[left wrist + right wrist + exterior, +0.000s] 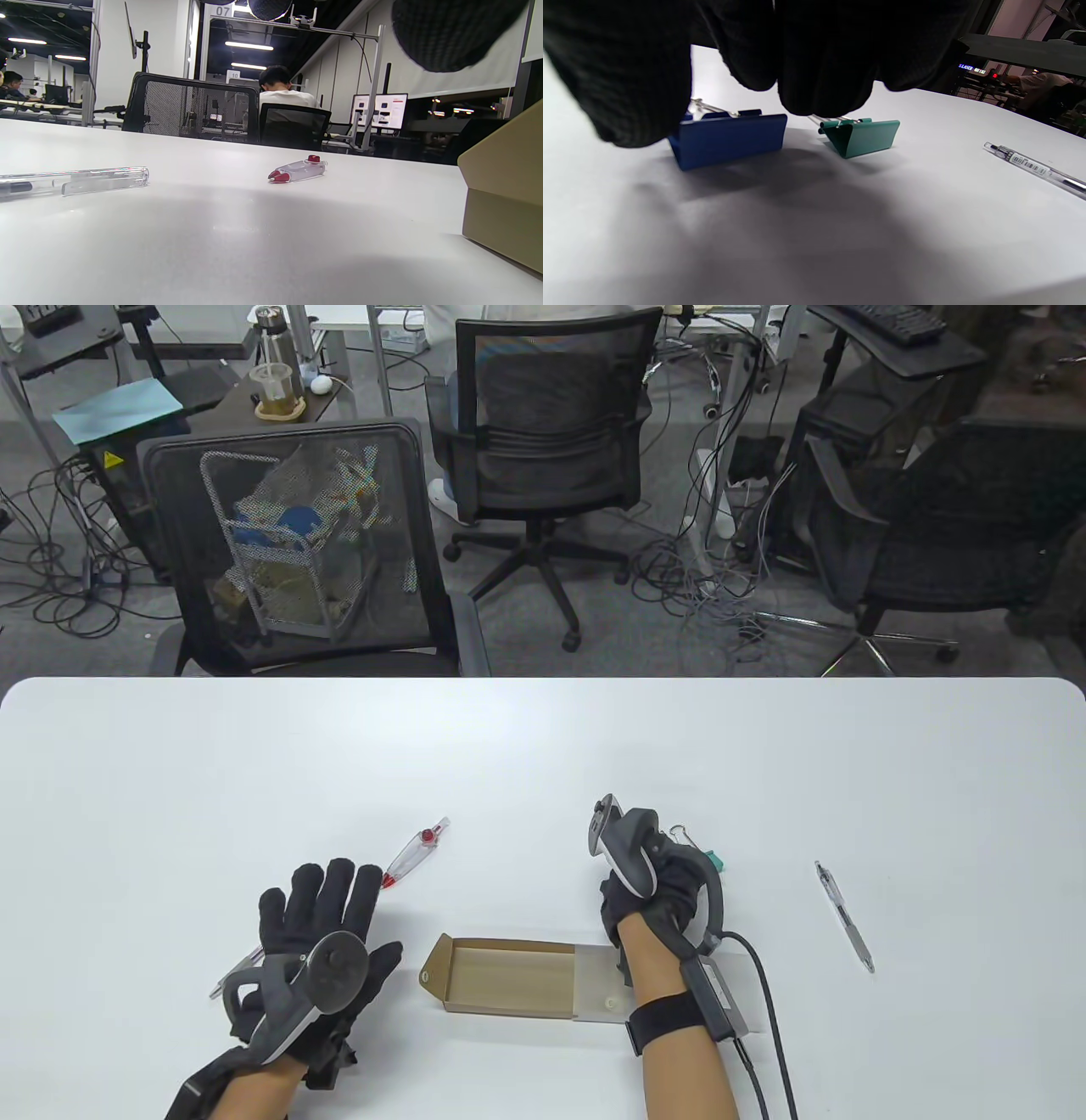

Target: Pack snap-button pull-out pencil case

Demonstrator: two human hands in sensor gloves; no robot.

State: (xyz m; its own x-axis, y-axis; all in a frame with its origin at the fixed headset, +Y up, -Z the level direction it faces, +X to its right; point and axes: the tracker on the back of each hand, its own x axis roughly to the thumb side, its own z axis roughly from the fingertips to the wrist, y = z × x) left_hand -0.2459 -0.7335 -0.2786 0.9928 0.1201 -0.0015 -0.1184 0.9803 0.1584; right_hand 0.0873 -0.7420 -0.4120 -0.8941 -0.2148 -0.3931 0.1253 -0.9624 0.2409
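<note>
Cardboard pencil case (509,977) lying left-right, open tray leftward, sleeve rightward

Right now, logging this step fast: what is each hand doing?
Left hand: open, fingers spread flat, holding nothing.
Right hand: fingers curled over the blue binder clip; whether it grips it cannot be told.

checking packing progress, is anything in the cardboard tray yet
No, the pulled-out cardboard tray shows only its bare brown floor in the table view.
</note>
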